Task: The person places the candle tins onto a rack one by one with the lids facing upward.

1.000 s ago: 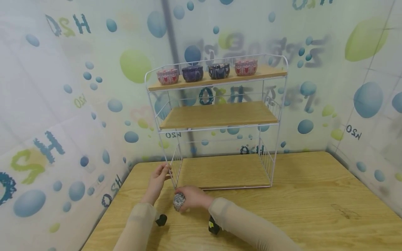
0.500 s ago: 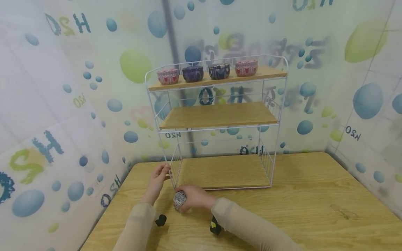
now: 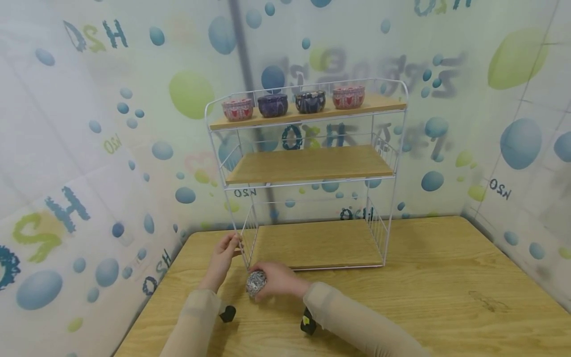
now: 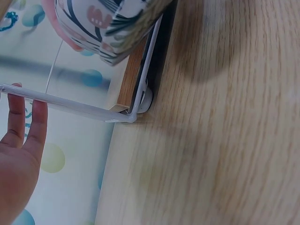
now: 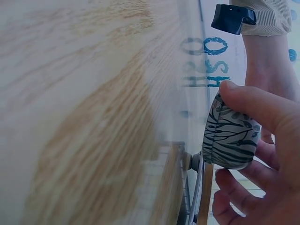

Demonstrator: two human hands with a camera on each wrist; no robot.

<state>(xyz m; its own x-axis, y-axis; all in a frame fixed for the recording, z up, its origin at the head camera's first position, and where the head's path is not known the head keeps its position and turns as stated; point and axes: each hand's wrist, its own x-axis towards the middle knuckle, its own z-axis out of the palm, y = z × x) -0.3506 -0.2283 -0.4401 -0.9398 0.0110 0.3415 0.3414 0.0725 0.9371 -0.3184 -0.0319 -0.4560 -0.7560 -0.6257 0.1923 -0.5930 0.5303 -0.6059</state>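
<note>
My right hand (image 3: pixel 281 281) holds a small round tin (image 3: pixel 256 283) with a black-and-white leaf pattern, just in front of the rack's lower left corner. In the right wrist view the thumb lies on one side of the tin (image 5: pixel 229 136) and fingers on the other. The left wrist view shows the tin (image 4: pixel 112 23) tilted above the tabletop, with pink and dark leaf shapes on it. My left hand (image 3: pixel 225 255) grips the white front left post (image 3: pixel 234 218) of the rack near its foot. Some left fingers are hidden behind that post.
A white wire rack with wooden shelves stands at the table's (image 3: pixel 428 277) back. Several patterned tins line its top shelf, among them a red-and-white tin (image 3: pixel 349 98) and a purple tin (image 3: pixel 273 105). The middle shelf (image 3: pixel 312 163) and bottom shelf (image 3: pixel 316 243) lie below.
My right hand has shifted very slightly to the right with the tin in it. The left hand keeps its place on the post.
</note>
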